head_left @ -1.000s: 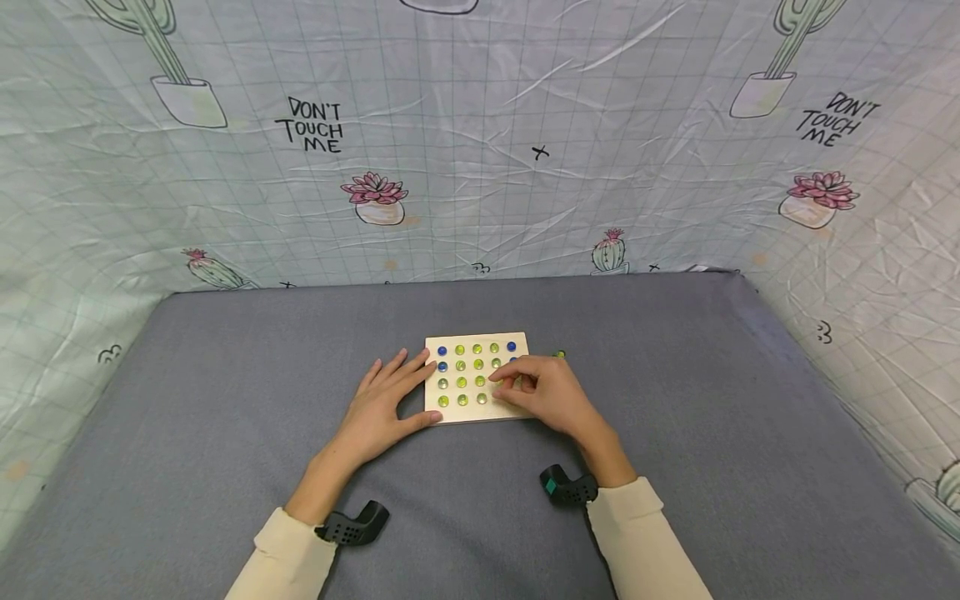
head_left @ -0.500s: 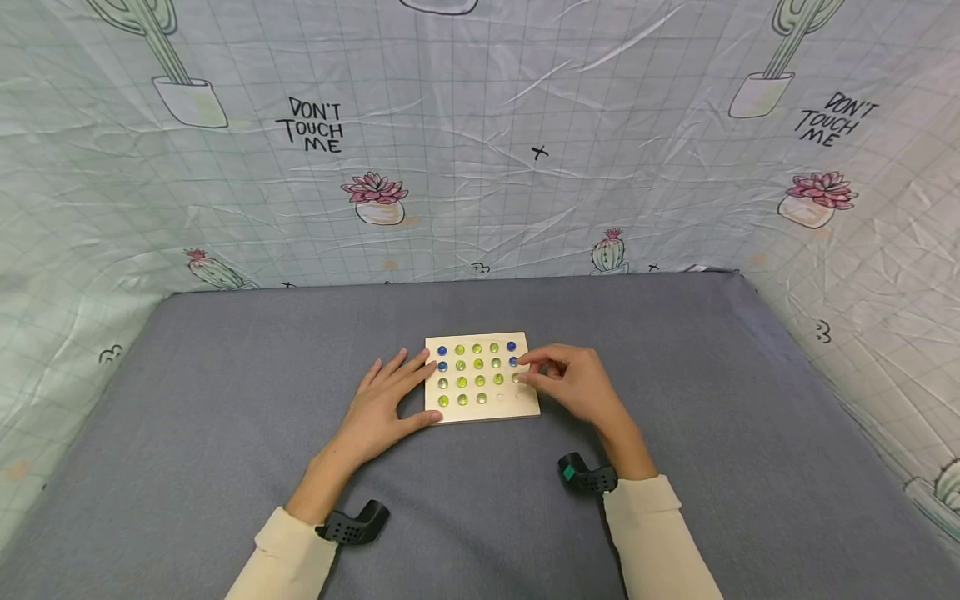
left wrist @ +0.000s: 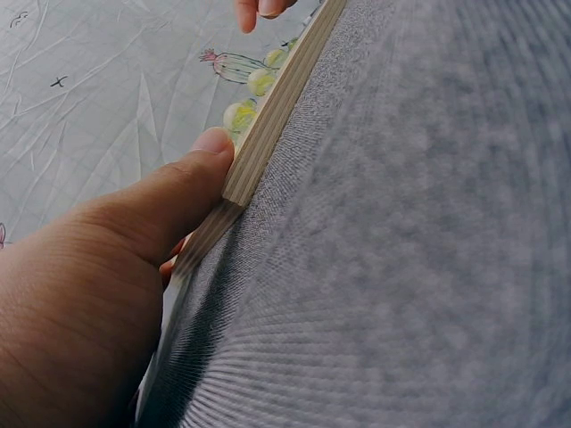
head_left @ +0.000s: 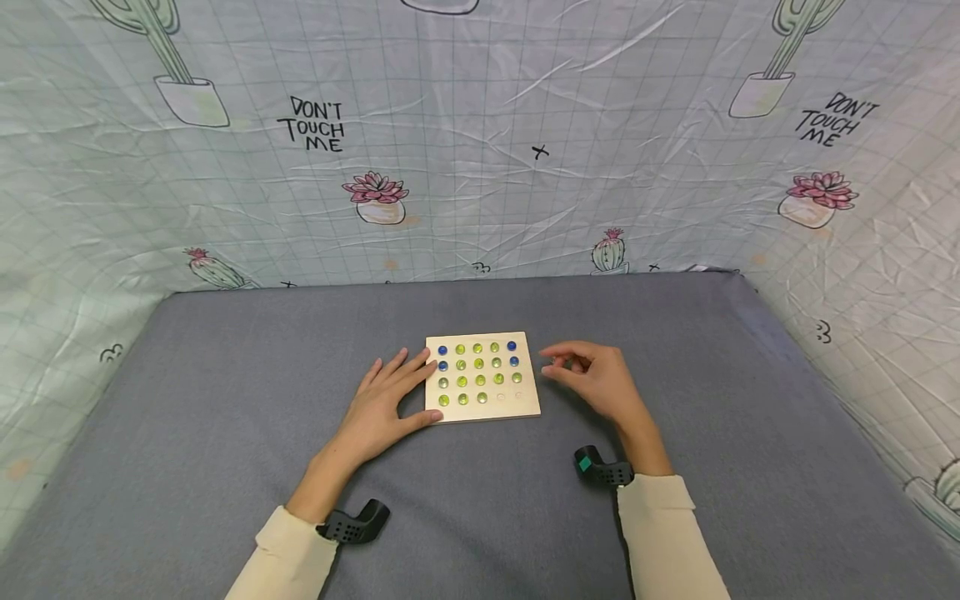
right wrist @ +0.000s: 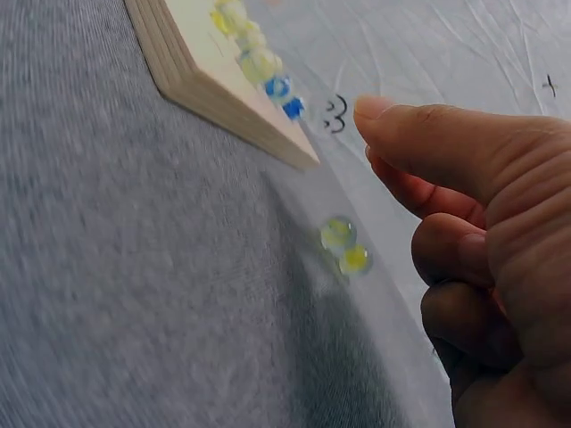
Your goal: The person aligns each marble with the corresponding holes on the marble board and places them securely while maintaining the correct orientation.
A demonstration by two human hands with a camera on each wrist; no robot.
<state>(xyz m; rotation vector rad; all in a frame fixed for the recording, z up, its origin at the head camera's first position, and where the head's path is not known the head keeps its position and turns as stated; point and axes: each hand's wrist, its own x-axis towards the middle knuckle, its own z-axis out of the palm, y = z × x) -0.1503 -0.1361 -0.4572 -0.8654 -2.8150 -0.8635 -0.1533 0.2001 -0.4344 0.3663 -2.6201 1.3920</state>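
A pale wooden board [head_left: 491, 409] lies on the cloth, with several rows of yellow-green marbles [head_left: 480, 381] and a few blue marbles [head_left: 513, 362] in its hollows. Two bare hollows show at its near right corner. My left hand [head_left: 381, 412], fingers spread, rests at the board's left edge; its thumb [left wrist: 201, 165] presses the near corner. My right hand [head_left: 592, 379] hovers just right of the board, thumb and index tips slightly apart, no marble seen between them. Below it, two loose marbles [right wrist: 339, 234] lie on the cloth, hidden in the head view.
Grey cloth [head_left: 300, 333] covers the tabletop all around the board. Behind and at both sides hangs a printed fabric backdrop [head_left: 480, 167] with cactus drawings. A black wrist device [head_left: 356, 522] sits on each forearm.
My right hand has moved right, off the board to beside it, uncovering the board's right columns and the two bare hollows. The left hand has stayed still.
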